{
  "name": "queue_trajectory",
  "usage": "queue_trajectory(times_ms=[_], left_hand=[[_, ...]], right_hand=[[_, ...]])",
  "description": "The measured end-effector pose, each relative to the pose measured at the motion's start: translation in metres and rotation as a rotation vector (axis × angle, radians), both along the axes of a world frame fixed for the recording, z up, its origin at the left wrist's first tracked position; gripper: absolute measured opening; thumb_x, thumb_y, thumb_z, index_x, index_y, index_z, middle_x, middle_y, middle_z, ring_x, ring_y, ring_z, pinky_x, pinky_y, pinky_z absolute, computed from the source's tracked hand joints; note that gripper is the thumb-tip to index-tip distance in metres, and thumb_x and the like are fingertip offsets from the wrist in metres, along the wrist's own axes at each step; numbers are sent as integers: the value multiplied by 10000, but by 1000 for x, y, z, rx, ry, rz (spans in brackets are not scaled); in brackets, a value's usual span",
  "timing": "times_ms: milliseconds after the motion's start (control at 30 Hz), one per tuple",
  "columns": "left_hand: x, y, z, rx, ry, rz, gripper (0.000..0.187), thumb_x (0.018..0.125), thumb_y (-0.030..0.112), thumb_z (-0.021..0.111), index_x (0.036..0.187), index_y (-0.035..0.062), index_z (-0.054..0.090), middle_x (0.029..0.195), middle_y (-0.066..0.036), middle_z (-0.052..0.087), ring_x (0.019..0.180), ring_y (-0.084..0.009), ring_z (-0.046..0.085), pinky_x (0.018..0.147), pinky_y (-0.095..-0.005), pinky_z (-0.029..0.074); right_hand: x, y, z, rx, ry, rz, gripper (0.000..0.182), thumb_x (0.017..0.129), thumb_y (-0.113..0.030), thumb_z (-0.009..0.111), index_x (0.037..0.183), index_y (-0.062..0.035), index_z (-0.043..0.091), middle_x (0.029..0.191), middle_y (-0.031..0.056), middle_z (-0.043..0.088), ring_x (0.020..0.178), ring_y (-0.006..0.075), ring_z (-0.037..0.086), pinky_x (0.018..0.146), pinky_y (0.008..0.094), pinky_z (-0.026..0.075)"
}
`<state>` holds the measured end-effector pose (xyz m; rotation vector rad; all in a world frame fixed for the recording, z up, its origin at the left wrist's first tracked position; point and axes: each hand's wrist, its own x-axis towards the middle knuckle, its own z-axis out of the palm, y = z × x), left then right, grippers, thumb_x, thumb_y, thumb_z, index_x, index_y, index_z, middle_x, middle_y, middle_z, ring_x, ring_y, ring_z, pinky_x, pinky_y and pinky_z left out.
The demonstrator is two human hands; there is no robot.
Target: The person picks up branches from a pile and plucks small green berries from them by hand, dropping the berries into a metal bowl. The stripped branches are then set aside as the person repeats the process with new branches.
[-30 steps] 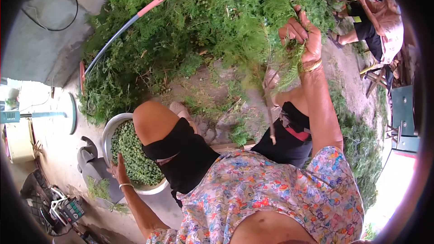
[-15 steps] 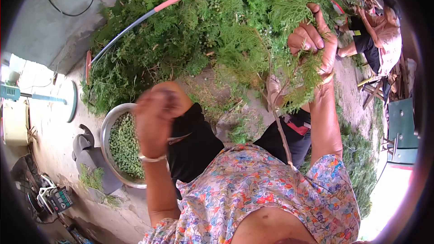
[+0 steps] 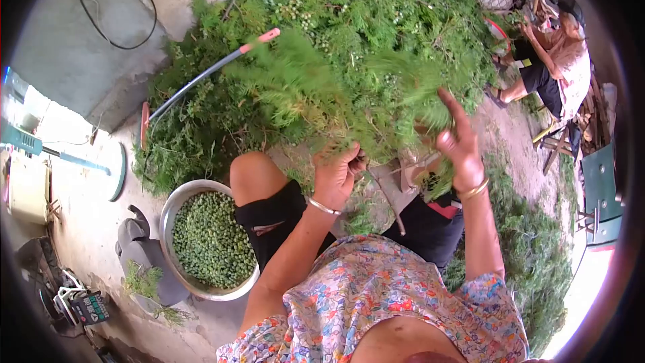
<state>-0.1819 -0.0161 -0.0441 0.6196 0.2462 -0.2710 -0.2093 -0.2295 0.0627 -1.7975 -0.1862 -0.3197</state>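
Note:
In the head view my left hand (image 3: 339,175), with a silver bangle at its wrist, is closed around a leafy evergreen branch (image 3: 295,87). The feathery sprays are smeared by motion, and its bare brown stem (image 3: 388,203) slants down toward my lap. My right hand (image 3: 459,144) is beside the branch's right side, index finger stretched out and thumb apart. Green sprays blur close to its fingers. Beyond both hands lies a large heap of cut evergreen branches (image 3: 376,7) bearing pale green cones. A metal basin (image 3: 176,272) full of small round green cones (image 3: 213,238) stands left of my knee.
A curved tool with pink ends (image 3: 201,77) lies on the heap's left side. A grey object (image 3: 151,265) sits beside the basin, and a fan (image 3: 114,171) stands at left. Another person (image 3: 561,60) sits at upper right. More greenery (image 3: 517,255) covers the floor at right.
My left hand has moved from above the basin rightward to the branch and closed on it. My right hand has come down and its fingers have opened. The branch has swung left.

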Motion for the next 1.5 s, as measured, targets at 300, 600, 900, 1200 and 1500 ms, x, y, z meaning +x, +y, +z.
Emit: queue_trajectory(times_ms=[300, 600, 900, 1200, 1500], left_hand=[[-10, -4, 31, 143, -120, 64, 55, 805, 16, 615, 835, -21, 587, 669, -92, 605, 529, -184, 600, 430, -267, 498], [-25, -18, 41, 144, -144, 117, 66, 828, 43, 597, 822, -20, 576, 690, -95, 604, 596, -192, 615, 499, -282, 530], [-1, 41, 60, 318, -273, 214, 562, 756, 66, 686, 1219, -24, 379, 893, -66, 590, 874, -206, 596, 705, -400, 560], [34, 57, 75, 364, -280, 366, 396, 767, -20, 627, 1134, -8, 479, 851, -53, 573, 706, -174, 577, 621, -343, 511], [30, 49, 67, 8, -170, 221, 284, 801, -36, 579, 1071, 48, 560, 1013, -68, 606, 956, -233, 580, 820, -489, 485]], right_hand=[[-48, 24, -48, 18, -33, -403, 822, 737, -115, 696, 1381, -47, 191, 1115, 163, 517, 1058, 284, 501, 811, 352, 466], [-55, 57, -75, 152, 522, 99, 167, 832, -94, 583, 923, 45, 567, 746, 110, 611, 701, 135, 635, 638, 295, 504], [-54, 52, -60, -104, 154, -205, 66, 788, -17, 576, 747, 27, 604, 561, 55, 587, 518, 78, 536, 493, 234, 411], [-74, 43, -52, -166, 206, -247, 122, 768, -9, 572, 653, 29, 562, 536, 60, 557, 498, 81, 521, 473, 241, 395], [-82, 21, -51, -24, 340, -270, 76, 793, 34, 544, 800, 32, 619, 553, 6, 528, 507, 66, 486, 481, 214, 380]])
